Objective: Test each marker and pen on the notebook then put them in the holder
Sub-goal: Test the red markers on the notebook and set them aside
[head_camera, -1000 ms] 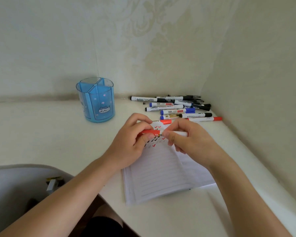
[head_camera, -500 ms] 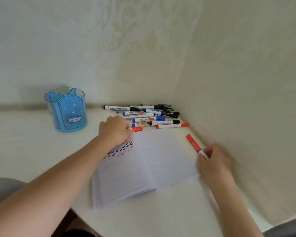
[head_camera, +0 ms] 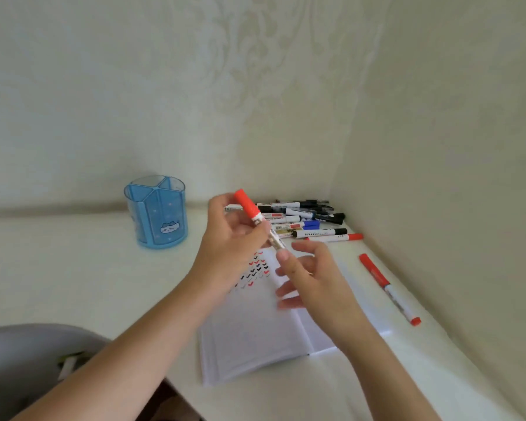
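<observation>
My left hand holds a white marker with a red cap tilted in the air above the open notebook, cap pointing up and away. My right hand hovers just below it with fingers spread, one fingertip touching the marker's lower end. Rows of red, black and blue check marks fill the notebook's top corner. Another red-capped marker lies on the table right of the notebook. The blue holder with a cat picture stands at the back left, nothing visible inside.
A pile of several black, blue and red markers and pens lies in the back corner against the wall. The right wall runs close along the white table. A grey chair shows at the bottom left.
My right hand left the red marker on the table beside the notebook and came back to the middle. My left hand lifted another red-capped marker from the pile's edge.
</observation>
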